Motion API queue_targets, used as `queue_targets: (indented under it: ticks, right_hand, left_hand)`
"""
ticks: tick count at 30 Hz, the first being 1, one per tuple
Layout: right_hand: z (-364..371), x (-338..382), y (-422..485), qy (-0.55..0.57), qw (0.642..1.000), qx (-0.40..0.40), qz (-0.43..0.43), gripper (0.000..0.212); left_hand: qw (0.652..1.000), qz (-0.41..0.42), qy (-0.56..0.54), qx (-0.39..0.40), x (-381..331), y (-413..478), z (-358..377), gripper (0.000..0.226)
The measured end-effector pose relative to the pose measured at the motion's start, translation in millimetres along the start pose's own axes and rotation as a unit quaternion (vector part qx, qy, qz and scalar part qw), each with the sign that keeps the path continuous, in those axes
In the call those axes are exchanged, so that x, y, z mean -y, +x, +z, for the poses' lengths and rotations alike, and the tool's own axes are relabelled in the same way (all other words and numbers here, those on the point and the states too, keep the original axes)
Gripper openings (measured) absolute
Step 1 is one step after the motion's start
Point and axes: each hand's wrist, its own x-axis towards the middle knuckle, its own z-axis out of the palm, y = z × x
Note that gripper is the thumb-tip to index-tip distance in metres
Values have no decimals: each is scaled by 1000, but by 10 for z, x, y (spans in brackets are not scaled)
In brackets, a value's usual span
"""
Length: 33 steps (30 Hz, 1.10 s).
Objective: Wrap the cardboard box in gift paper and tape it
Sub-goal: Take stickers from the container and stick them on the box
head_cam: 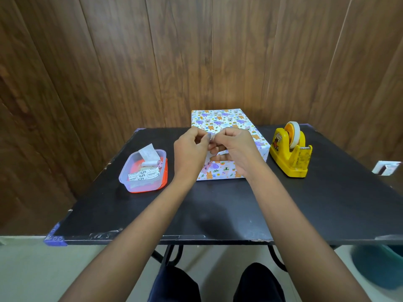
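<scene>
Head view: left hand and right hand pinch a small tape strip between them, just above the gift-wrapped box on the table; its long axis runs away from the person.

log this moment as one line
box: paper-wrapped, on table | left hand, right hand: pinching small piece above box | tape dispenser: right of box

The box is all covered in white paper with purple and orange animals. It lies flat at the back middle of the black table. Just over it, the left hand and right hand pinch a small bit of tape. The yellow tape holder stands right of the box.
</scene>
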Motion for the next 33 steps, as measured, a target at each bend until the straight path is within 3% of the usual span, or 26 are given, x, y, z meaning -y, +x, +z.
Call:
queue_targets:
  ticks: [3, 6, 8, 12, 15, 19, 22, 26, 28, 31, 33]
  right_hand:
    - [-43, 9, -24, -9, 1000, -10, 18, 20]
    - [-190, 30, -68, -22, 998, -15, 63, 18]
    - [-355, 26, -113, -45, 994, -33, 92, 20]
    - [-722, 47, -204, -81, 987, -85, 114, 21]
    - [-890, 70, -231, -90, 984, -97, 123, 22]
    - [-825, 17, -229, -141, 976, -81, 146, 19]
    - [-721, -28, -213, -160, 972, -73, 153, 17]
    - [-629, -71, -175, -153, 972, -60, 165, 16]
    - [-568, -91, -155, -135, 975, -55, 169, 15]
    - [-485, -111, -120, -90, 981, -53, 163, 16]
    - [-443, -100, -91, -69, 984, -50, 157, 15]
  left_hand:
    - [999, -45, -13, -8, 28, 5, -8, 17]
    - [981, -157, -112, -31, 181, 59, -95, 22]
    - [962, -237, -138, -4, 322, -25, -165, 21]
    - [923, -364, -124, 8, 639, -263, -286, 24]
    - [918, -387, -75, 26, 822, -348, -311, 25]
    - [926, -360, -9, 112, 930, -449, -109, 16]
    - [938, -244, 174, 173, 911, -425, -60, 23]
    - [906, -126, 315, 254, 733, -353, -109, 30]
    - [911, -80, 297, 273, 616, -349, -120, 39]
    - [947, -51, 111, 297, 325, -386, -101, 42]
    - [945, -18, 105, 310, 223, -372, -22, 42]
